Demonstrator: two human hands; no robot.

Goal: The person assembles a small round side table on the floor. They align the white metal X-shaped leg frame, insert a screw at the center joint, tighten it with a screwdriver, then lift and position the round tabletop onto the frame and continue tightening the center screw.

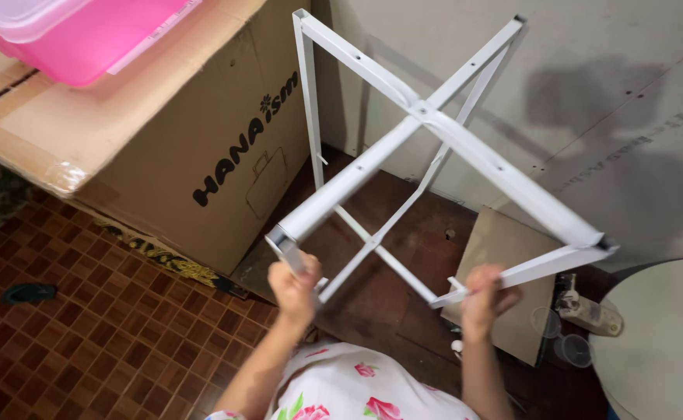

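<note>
A white metal frame point(435, 128) with crossed bars on top and a second crossed set lower down is held up above the floor, tilted toward the wall. My left hand point(295, 289) grips the leg at the frame's near left corner. My right hand point(485, 297) is closed around a lower bar near the right leg. Both arms come up from the bottom edge, over a white floral garment.
A big cardboard box point(147, 148) stands at the left with a pink plastic bin point(77, 35) on top. A flat cardboard piece point(505, 257) lies under the frame. A round white tabletop point(660, 342), small plastic cups point(571, 348) and a grey wall point(606, 93) lie right.
</note>
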